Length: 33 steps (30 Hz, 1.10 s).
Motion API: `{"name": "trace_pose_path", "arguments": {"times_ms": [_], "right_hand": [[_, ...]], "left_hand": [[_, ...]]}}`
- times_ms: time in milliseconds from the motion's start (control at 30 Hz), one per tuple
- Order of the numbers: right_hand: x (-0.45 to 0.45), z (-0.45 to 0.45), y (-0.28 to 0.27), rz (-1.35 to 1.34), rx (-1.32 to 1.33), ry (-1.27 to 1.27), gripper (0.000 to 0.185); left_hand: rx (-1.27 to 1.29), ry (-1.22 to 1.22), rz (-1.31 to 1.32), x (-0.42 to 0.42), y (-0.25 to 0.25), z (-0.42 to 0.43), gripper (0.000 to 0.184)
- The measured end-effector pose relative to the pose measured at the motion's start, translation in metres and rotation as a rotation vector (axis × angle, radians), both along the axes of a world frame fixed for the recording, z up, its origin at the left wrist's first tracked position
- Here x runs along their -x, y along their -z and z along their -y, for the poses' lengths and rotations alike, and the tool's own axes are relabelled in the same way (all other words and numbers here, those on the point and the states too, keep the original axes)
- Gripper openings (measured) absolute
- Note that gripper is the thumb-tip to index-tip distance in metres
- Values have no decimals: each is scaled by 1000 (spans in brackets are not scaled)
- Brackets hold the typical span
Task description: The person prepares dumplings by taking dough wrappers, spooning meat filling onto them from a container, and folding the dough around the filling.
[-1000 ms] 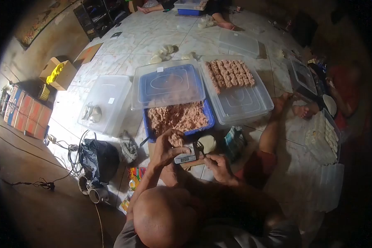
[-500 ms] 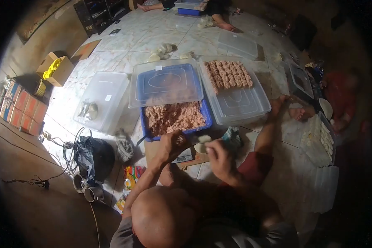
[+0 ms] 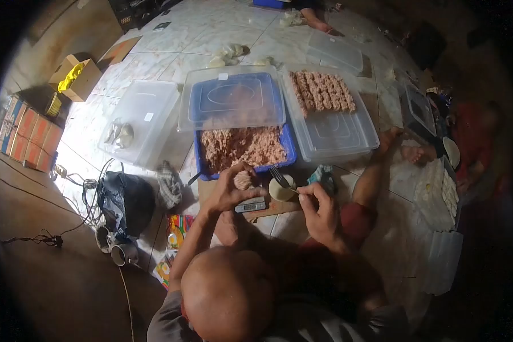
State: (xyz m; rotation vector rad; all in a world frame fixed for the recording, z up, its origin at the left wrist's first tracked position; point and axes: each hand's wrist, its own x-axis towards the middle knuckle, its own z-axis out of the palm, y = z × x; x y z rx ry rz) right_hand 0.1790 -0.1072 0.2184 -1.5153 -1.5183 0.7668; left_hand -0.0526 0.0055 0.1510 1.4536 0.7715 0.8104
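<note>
My left hand [image 3: 229,194] cups a lump of pinkish minced mixture [image 3: 243,180], fingers curved round it, above a small digital scale [image 3: 251,206]. My right hand [image 3: 320,214] pinches the handle of a fork [image 3: 280,178]. The fork's tines point up and left, over a round white thing [image 3: 282,192] whose kind I cannot make out. Just beyond both hands is a blue tub [image 3: 294,157] of the same mixture, partly covered by a clear lid [image 3: 233,105]. A clear tray [image 3: 336,142] to its right bears rows of shaped portions [image 3: 322,91].
A clear container [image 3: 139,114] stands left of the tub. Nearer are a checked cloth [image 3: 168,185], a black plastic bag [image 3: 125,199], a cup [image 3: 122,253] and cables. A teal cloth [image 3: 323,176] lies by my right hand. Another person [image 3: 476,137] sits at right, near a container of pale pieces [image 3: 439,191].
My hands have drawn apart slightly. The fork, blurred between them before, now shows clearly in my right hand. My left hand's thumb has spread, showing the lump. The view has tilted a little.
</note>
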Motion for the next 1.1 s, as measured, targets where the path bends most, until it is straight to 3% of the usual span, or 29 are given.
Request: {"name": "trace_pose_path", "arguments": {"times_ms": [33,100,133,267,333,400,467,533,567,633,700,733,767,833,867,900,967,1000,1067,1100], "right_hand": [[0,-2,3,1,-7,-1,10],[0,-6,9,58,-20,-100,10],[2,-4,8,109,-39,-105,10],[7,-5,18,131,5,-110,9],[12,-9,26,127,0,-97,9],[16,-14,35,122,-7,-88,9],[20,-17,42,123,-81,-34,9],[21,-24,32,44,-103,2,10],[20,-28,28,-31,-128,37,12],[10,-39,74,-33,-81,50,16],[-2,-52,146,-590,297,39,17],[2,-50,151,-465,414,228,13],[-1,-39,153,-463,400,229,13],[-12,-25,134,-634,685,205,9],[-17,-16,139,-556,557,147,7],[-6,-9,117,-383,263,112,4],[11,-5,58,-56,-56,41,3],[12,-1,47,-53,-53,42,3],[14,2,32,299,-111,-127,6],[12,2,25,301,-120,-131,6]], "left_hand": [[-7,-1,1,-1,5,-2,47],[-309,-6,-264,-3,8,-4,45],[-365,-74,-258,-5,7,-1,42],[-466,-140,-253,-13,18,1,40],[-528,-197,-413,-17,21,3,35],[-537,-250,-409,-17,55,-1,33],[-546,-300,-409,-16,58,-1,31],[-431,-242,-586,-17,32,5,35],[-431,-239,-585,-14,30,6,35],[-267,-50,-408,-6,29,8,43],[-326,-84,-259,-11,31,12,46],[-381,-122,-112,-13,33,14,49],[-394,-121,-106,-8,33,15,49],[-367,21,-249,3,28,10,49],[-409,-31,-204,3,26,11,49],[-345,-6,-292,6,29,12,45],[-221,39,-441,-3,15,13,45],[-218,40,-439,-5,17,13,45],[-407,36,-322,-8,26,8,43],[-415,30,-321,-8,27,7,43]]}}
